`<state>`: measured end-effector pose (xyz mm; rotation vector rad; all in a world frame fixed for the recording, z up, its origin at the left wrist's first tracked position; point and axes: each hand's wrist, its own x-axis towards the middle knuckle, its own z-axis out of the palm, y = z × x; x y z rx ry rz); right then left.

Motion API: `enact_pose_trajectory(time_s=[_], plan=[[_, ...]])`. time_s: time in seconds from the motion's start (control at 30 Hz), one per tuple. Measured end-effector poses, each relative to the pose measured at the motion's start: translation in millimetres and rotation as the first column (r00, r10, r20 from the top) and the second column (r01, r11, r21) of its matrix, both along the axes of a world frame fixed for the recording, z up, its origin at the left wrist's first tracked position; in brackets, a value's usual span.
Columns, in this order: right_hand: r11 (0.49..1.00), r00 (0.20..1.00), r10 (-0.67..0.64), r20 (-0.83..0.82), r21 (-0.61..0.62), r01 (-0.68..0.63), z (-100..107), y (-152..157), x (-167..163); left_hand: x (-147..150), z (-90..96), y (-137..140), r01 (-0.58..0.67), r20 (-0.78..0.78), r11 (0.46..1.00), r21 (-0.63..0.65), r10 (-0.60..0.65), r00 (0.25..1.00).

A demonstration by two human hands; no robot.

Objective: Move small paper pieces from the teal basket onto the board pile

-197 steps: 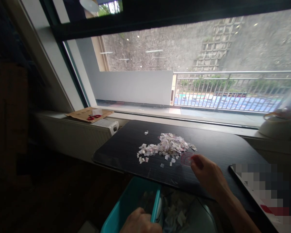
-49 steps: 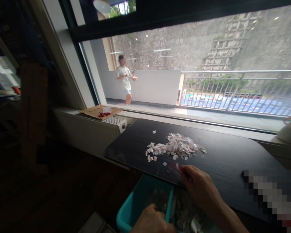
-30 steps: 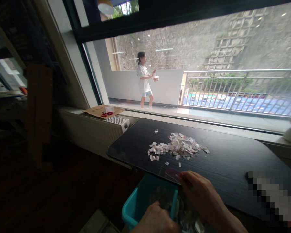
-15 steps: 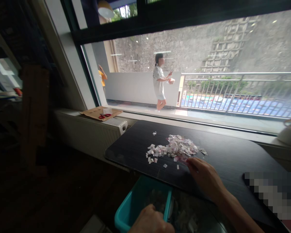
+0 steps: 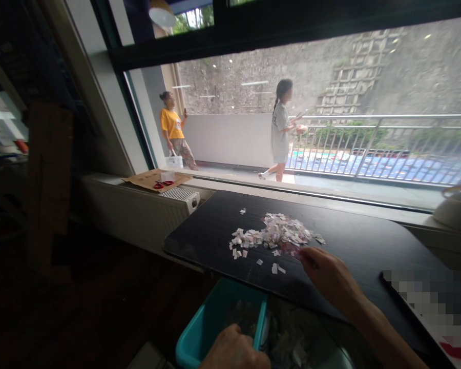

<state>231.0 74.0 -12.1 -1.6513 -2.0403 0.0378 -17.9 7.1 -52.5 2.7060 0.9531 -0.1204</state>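
A loose pile of small pale paper-like pieces lies on the dark table, with a few pieces scattered around it. My right hand is at the pile's near edge, its fingers pinching a pinkish see-through sheet that lies against the pieces. Below the table's front edge stands a teal bin with some pale bits in its shadowed inside. My left hand, fingers curled, is over the bin's near right side. What it grips, if anything, is hidden.
Red-handled scissors rest on brown paper above a radiator. Pale scraps fill a container right of the bin. A pixelated dark-edged object lies at right. Two people are outside the window.
My right hand has shifted slightly, and more of the pinkish sheet shows. Another pale piece lies near the table's front. Outside, one person walked right and another came into fuller view.
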Motion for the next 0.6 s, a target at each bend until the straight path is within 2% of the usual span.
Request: enact_pose_trajectory(time_s=[0.2, 0.37, 0.5, 0.6], plan=[[1.0, 1.0, 0.018, 0.025, -0.012, -0.018, -1.3, -4.3, 1.5, -2.4, 4.2, -0.9, -0.027, -0.022, 1.0, 0.006, 0.027, 0.999], [0.999, 0.998, 0.01, 0.054, -0.04, -0.008, 8.1, -17.0, 2.8, -0.1, 6.8, -2.1, -0.015, -0.038, 1.0, -0.009, 0.015, 0.999], [0.999, 0.998, 0.008, 0.068, -0.045, -0.005, 10.6, -13.0, 0.3, 2.4, 6.4, 0.0, -0.027, -0.095, 1.0, -0.007, 0.027, 0.995], [0.999, 0.997, 0.001, 0.073, -0.051, 0.003, 9.6, -7.8, -1.0, 1.7, 1.5, 2.7, -0.021, -0.057, 1.0, 0.016, 0.022, 0.998]])
